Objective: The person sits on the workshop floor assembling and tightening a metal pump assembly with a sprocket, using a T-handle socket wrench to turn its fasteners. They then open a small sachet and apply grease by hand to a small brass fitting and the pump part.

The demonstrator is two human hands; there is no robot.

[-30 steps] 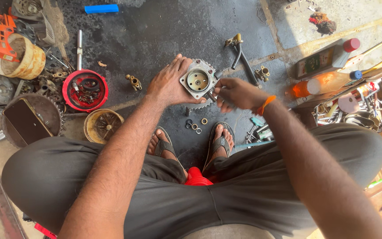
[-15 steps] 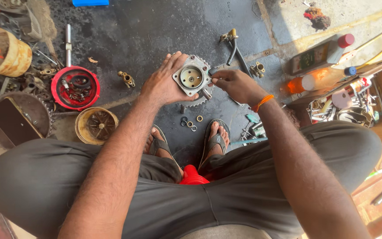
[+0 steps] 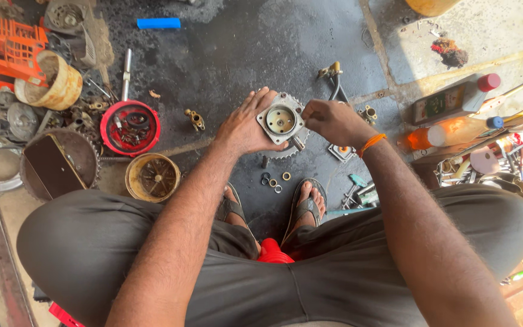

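Feet: two sandalled feet (image 3: pixel 273 209) are planted on the dark floor (image 3: pixel 225 54), with a red stool edge (image 3: pixel 273 251) between the knees.
Loose bits: small rings and washers (image 3: pixel 272 179) lie on the floor just ahead of the toes, apart from both hands.
Left hand: the left hand (image 3: pixel 243 128) cups the near-left side of the square metal housing (image 3: pixel 281 121), fingers closed around its edge, holding it above the floor.
Right hand: the right hand (image 3: pixel 333 121) pinches at the housing's right corner, fingers closed on it; whether a small part sits between them I cannot tell.
Change: against half a second ago, the right hand is now tight against the housing instead of just beside it, and the housing sits a touch flatter to the camera.
Meaning: my read, the work is moving from steadying to fitting or turning something at that corner.
Left side: red round tray (image 3: pixel 131 128) and yellow filter ring (image 3: pixel 152 177) sit well apart.
Far right: an orange bottle (image 3: pixel 449 132) lies near the floor's right edge.
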